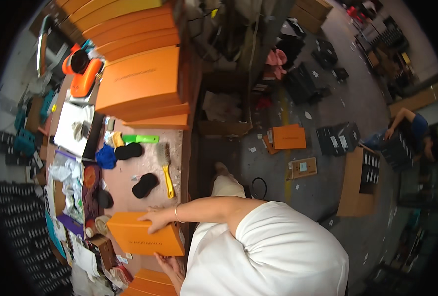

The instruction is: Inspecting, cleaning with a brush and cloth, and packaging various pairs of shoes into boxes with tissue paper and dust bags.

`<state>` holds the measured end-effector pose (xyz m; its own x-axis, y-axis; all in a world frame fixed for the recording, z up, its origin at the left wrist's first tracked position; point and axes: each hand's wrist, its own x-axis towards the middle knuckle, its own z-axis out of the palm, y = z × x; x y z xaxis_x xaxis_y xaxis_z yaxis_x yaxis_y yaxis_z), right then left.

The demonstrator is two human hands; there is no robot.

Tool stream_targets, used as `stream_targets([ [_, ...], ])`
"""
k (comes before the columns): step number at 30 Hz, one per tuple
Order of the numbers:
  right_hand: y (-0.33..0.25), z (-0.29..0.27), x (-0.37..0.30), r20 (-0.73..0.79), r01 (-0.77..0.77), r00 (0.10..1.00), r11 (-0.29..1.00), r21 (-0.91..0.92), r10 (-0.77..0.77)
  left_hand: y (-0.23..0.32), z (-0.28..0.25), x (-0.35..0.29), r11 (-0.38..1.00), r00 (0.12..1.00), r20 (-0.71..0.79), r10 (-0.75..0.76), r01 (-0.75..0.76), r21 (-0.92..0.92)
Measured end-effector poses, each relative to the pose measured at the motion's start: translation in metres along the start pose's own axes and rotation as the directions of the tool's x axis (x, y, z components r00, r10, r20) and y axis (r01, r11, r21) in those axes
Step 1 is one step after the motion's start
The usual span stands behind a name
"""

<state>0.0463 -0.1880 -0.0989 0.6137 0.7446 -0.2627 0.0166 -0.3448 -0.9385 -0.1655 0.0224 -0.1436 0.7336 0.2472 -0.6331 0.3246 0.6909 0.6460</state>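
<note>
An orange cardboard box (135, 238) with dark print, much like a shoebox, lies on the workbench (130, 170) in front of me. My right hand (158, 218) reaches over the box's side, its fingers and thumb spread across the edge and gripping it. Below the box, my left hand (170, 268) has its fingers extended and apart, the tips at the box's lower edge. Beyond my right hand lie a yellow-handled brush (166, 172) and a black oval pad (145, 185). A second black pad (129, 151) rests beside a green-handled tool (141, 138) and a blue cloth (106, 156).
Stacked orange boxes (140, 79) stand at the bench's far end, near an orange tape dispenser (86, 76). More orange boxes (150, 283) sit below my left hand. A purple-edged carton (90, 182) holds crumpled wrapping. Right of the bench, a co-worker (418, 130) handles a black box.
</note>
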Motion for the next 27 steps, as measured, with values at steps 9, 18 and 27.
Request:
stream_targets([
  [9, -0.027, -0.14, -0.217, -0.487, 0.445, 0.809, 0.885, 0.138, -0.33, 0.023, 0.237, -0.082, 0.771, 0.846, 0.406, 0.344, -0.502, 0.392],
  [18, 0.185, -0.158, -0.472, -0.639, 0.695, 0.455, 0.201, 0.69, 0.62, -0.141, 0.464, -0.089, 0.212, 0.531, 0.81, -0.25, -0.786, 0.581],
  [27, 0.404, -0.114, -0.53, -0.403, 0.919, 0.008, 0.152, 0.365, 0.915, -0.203, 0.489, -0.08, -0.174, 0.648, 0.527, -0.551, -0.706, 0.686],
])
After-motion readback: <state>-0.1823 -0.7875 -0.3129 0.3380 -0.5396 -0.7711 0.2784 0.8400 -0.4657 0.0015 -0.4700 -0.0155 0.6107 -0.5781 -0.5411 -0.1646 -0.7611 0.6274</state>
